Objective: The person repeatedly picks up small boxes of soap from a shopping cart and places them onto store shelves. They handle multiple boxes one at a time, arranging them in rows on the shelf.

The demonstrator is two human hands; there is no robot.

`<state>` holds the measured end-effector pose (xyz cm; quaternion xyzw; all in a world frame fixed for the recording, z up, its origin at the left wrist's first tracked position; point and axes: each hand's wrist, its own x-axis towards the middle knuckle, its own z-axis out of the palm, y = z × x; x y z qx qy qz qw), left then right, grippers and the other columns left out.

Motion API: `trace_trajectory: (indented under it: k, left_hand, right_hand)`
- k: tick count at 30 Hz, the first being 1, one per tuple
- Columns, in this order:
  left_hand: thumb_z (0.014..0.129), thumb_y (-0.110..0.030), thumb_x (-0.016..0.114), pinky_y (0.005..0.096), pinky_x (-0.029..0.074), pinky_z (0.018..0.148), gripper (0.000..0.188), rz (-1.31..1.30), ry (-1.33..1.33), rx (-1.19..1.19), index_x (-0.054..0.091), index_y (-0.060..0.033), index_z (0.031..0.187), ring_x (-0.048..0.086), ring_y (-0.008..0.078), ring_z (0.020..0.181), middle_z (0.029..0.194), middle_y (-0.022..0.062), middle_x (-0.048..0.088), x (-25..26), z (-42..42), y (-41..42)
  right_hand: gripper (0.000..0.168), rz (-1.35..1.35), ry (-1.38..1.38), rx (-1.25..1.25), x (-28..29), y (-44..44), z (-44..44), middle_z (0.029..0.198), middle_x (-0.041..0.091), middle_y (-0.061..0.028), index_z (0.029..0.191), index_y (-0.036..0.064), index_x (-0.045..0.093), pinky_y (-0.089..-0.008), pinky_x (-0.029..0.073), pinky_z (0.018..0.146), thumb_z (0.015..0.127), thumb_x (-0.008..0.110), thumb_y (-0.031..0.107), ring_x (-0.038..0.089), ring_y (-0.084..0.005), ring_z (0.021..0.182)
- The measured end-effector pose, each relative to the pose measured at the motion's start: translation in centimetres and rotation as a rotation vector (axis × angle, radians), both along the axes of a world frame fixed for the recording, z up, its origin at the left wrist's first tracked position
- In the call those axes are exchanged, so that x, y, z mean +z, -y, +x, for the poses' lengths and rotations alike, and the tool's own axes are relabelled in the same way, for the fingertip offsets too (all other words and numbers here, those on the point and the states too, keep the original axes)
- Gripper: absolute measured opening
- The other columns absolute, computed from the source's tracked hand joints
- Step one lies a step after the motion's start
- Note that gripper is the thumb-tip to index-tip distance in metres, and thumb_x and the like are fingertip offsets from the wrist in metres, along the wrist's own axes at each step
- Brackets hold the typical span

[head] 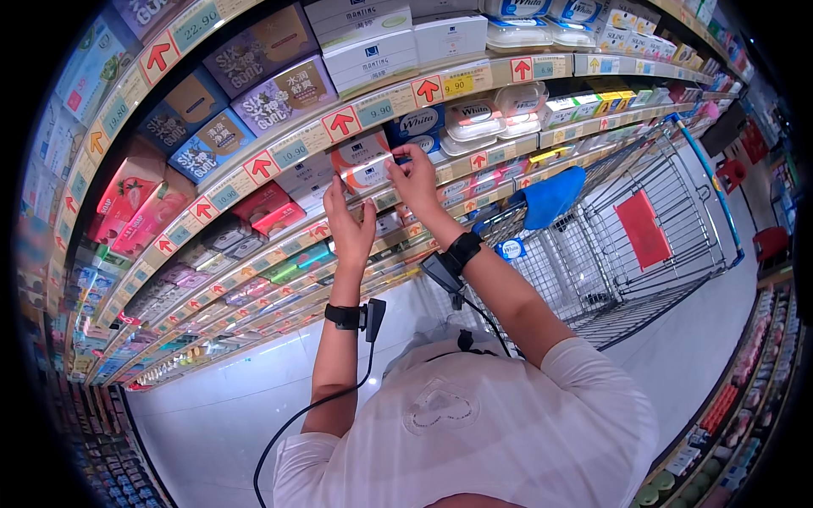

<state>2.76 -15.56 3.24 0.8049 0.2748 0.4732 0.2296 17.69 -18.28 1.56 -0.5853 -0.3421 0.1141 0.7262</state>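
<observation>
An orange-and-white Manting soap box (369,175) lies at the front of a store shelf, with a similar orange box (359,149) behind it. My left hand (350,232) is at the front box's lower left corner, its fingers apart and fingertips at the edge. At the right end of that box is my right hand (416,181), its fingers bent and thumb against or close to the box's edge. Whether the right fingers grip it cannot be told. White-and-grey boxes (308,181) lie left of my left hand. Blue Whita boxes (416,125) sit behind my right hand.
A wire shopping cart (591,254) stands at my right, with a blue cloth (556,197) over its rim and a blue-and-white Whita packet (510,248) inside. Shelf edges with price tags (375,113) curve ahead. Another stocked shelf (718,406) is at lower right. Cables hang from both wrist devices.
</observation>
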Motion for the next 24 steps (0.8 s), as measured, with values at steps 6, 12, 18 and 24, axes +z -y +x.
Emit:
trace_trajectory:
  k: [6, 12, 18, 24]
  left_hand:
    - [0.081, -0.007, 0.066, 0.0370, 0.042, 0.094, 0.069, 0.005, 0.017, 0.004, 0.033, -0.0027, 0.142, 0.050, 0.0291, 0.112, 0.123, 0.0186, 0.047, -0.2, -0.1, -0.1]
    - [0.081, -0.009, 0.067, 0.0343, 0.043, 0.091, 0.062, -0.050, 0.017, 0.026, 0.040, -0.0036, 0.137, 0.052, 0.0259, 0.107, 0.122, 0.0162, 0.048, 0.2, 0.1, -0.4]
    - [0.082, -0.008, 0.067, 0.0347, 0.044, 0.092, 0.062, -0.050, 0.083, 0.004, 0.040, -0.0020, 0.136, 0.052, 0.0247, 0.108, 0.123, 0.0152, 0.048, -0.2, 0.0, -0.5]
    - [0.082, -0.007, 0.066, 0.0361, 0.043, 0.093, 0.061, -0.047, 0.082, 0.002, 0.038, -0.0003, 0.136, 0.052, 0.0250, 0.108, 0.124, 0.0156, 0.046, -0.1, 0.2, -0.2]
  right_hand:
    - [0.034, 0.071, 0.144, -0.021, 0.5, 0.9, -0.6, 0.093, 0.059, -0.0100, 0.112, 0.001, 0.056, -0.0264, 0.046, 0.057, 0.083, 0.067, 0.012, 0.055, -0.0142, 0.059]
    - [0.034, 0.062, 0.060, 0.009, 0.0, 0.4, -0.1, 0.096, 0.058, -0.0098, 0.112, 0.002, 0.056, -0.0269, 0.046, 0.058, 0.083, 0.067, 0.015, 0.054, -0.0143, 0.060]
    - [0.036, 0.003, 0.182, -0.003, 0.7, 1.1, -0.4, 0.098, 0.058, -0.0103, 0.112, 0.003, 0.056, -0.0280, 0.047, 0.061, 0.082, 0.068, 0.016, 0.055, -0.0171, 0.063]
    - [0.039, 0.042, 0.213, 0.036, 1.2, 2.0, -0.3, 0.102, 0.055, -0.0114, 0.116, 0.003, 0.055, -0.0270, 0.047, 0.061, 0.080, 0.068, 0.010, 0.056, -0.0174, 0.064]
